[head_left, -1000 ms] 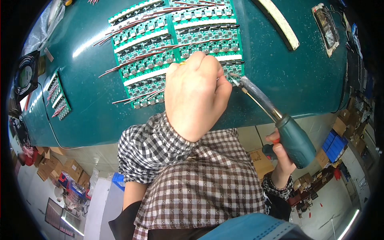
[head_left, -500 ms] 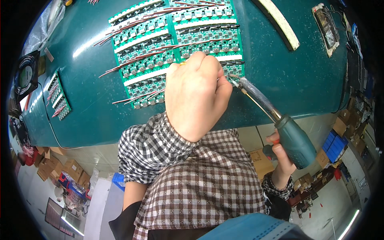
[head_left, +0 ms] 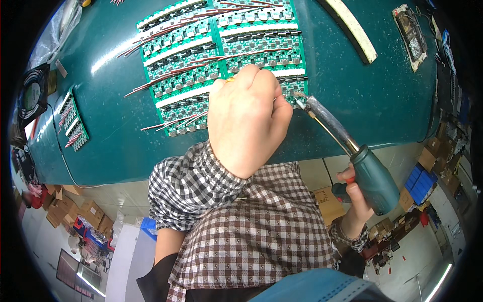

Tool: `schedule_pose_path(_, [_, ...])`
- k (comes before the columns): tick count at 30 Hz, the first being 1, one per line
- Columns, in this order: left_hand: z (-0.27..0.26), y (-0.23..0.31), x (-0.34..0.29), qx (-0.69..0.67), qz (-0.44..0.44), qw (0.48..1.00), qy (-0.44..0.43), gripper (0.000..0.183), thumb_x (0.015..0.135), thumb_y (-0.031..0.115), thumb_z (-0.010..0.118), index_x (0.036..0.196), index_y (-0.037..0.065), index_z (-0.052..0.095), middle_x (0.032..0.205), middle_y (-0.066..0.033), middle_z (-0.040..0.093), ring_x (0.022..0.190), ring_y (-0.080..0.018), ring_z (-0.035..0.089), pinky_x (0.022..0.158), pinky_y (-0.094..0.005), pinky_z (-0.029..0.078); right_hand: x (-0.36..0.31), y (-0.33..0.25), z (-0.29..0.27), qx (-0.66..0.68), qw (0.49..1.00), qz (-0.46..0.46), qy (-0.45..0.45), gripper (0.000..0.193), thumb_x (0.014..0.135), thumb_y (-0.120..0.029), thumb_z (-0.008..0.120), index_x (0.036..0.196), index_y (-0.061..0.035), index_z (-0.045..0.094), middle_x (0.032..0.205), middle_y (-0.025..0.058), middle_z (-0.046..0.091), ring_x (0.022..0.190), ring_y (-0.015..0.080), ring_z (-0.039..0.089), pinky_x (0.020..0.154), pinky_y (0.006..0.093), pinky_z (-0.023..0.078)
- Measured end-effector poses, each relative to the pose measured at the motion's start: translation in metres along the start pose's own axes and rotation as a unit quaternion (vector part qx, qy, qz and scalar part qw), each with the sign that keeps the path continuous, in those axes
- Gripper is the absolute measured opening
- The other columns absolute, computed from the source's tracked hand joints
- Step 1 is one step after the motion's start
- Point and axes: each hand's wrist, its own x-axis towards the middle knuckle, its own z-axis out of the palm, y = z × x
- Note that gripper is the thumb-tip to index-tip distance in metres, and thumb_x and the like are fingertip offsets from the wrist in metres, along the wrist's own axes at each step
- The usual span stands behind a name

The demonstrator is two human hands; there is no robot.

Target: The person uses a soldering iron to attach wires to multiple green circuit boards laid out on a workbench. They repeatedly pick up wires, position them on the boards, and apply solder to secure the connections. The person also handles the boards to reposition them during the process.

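Note:
My right hand is closed around the handle of a green soldering iron. The iron has a metal barrel with a thin feed tube beside it, and its tip is at the right edge of the green circuit board panel. Over the panel's near part lies my left hand, closed, thumb pressed to the fingers; what it pinches is hidden beneath it. Rows of small components, white strips and red, black and white wires cover the panel, with wire ends hanging past its left side.
A smaller board piece with wires lies on the green table at left, near a round fan. A curved pale strip is at upper right, with a dirty metal-topped block beyond. Cardboard boxes stand below.
The soldering iron in my right hand has shifted slightly right, its tip drawing away a little from my left thumb. My left hand and the panel stay in place.

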Motion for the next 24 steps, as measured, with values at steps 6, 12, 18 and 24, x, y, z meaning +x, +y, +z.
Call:
schedule_pose_path(6, [-0.001, 0.001, 0.0, -0.003, -0.005, 1.0, 0.0, 0.015, 0.064, 0.003, 0.064, 0.07, 0.008, 0.052, 0.065, -0.0029, 0.047, 0.058, -0.0192, 0.048, 0.054, -0.032, 0.033, -0.001, -0.002, 0.004, 0.029, 0.999, 0.019, 0.012, 0.045, 0.076, -0.023, 0.068, 0.105, 0.0101, 0.057, 0.076, 0.0123, 0.061, 0.069, 0.0215, 0.059, 0.065, 0.0333, 0.049])
schedule_pose_path(12, [0.0, 0.0, 0.0, -0.009, -0.003, 1.0, 0.003, 0.015, 0.064, 0.002, 0.065, 0.07, 0.008, 0.052, 0.064, -0.0029, 0.046, 0.057, -0.0192, 0.048, 0.054, -0.0319, 0.033, -0.001, 0.006, -0.001, 0.028, 0.999, 0.018, -0.02, 0.047, 0.077, -0.021, 0.068, 0.108, 0.0107, 0.054, 0.077, 0.0124, 0.061, 0.069, 0.0203, 0.059, 0.062, 0.0301, 0.048])
schedule_pose_path(18, [-0.001, 0.001, 0.001, -0.005, 0.001, 1.0, -0.001, 0.015, 0.064, 0.002, 0.065, 0.07, 0.008, 0.052, 0.064, -0.003, 0.046, 0.057, -0.0192, 0.047, 0.054, -0.032, 0.034, -0.002, 0.008, -0.001, 0.023, 1.0, 0.009, -0.014, 0.047, 0.077, -0.021, 0.069, 0.109, 0.0111, 0.054, 0.078, 0.0126, 0.061, 0.07, 0.0201, 0.059, 0.062, 0.0296, 0.048])
schedule_pose_path(24, [0.0, 0.0, 0.0, -0.007, 0.002, 1.0, 0.005, 0.015, 0.064, 0.002, 0.064, 0.069, 0.007, 0.052, 0.064, -0.0032, 0.046, 0.057, -0.0194, 0.047, 0.053, -0.0323, 0.034, 0.002, 0.008, -0.003, 0.001, 0.999, -0.001, -0.035, 0.046, 0.077, -0.02, 0.068, 0.109, 0.0112, 0.054, 0.078, 0.0127, 0.061, 0.07, 0.0205, 0.059, 0.063, 0.031, 0.049])
